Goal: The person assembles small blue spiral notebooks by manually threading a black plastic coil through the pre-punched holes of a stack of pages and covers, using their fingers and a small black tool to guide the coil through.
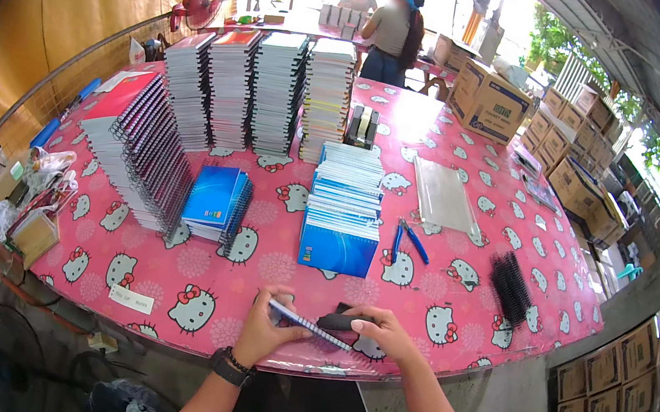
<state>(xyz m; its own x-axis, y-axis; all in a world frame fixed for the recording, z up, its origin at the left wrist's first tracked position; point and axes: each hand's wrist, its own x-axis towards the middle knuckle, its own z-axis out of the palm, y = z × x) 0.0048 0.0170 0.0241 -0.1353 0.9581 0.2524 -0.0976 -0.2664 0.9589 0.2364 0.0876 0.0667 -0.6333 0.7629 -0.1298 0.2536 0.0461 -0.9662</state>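
My left hand [266, 334] grips the near end of a thin spiral-bound notebook [311, 327] held edge-up over the table's front edge. My right hand [381, 331] presses a dark tool [341, 322] against the notebook's spiral side. A black watch sits on my left wrist. Just beyond my hands lies a stack of blue-covered notebooks [338, 237], and a smaller blue pile [215, 200] lies to its left.
A pink cartoon-cat tablecloth [452, 299] covers the table. Tall notebook stacks [279, 89] stand at the back, a leaning row [144, 150] at left. Blue pliers [408, 241], black binding coils [511, 286], a clear sleeve [443, 195], cardboard boxes [488, 102], two people beyond.
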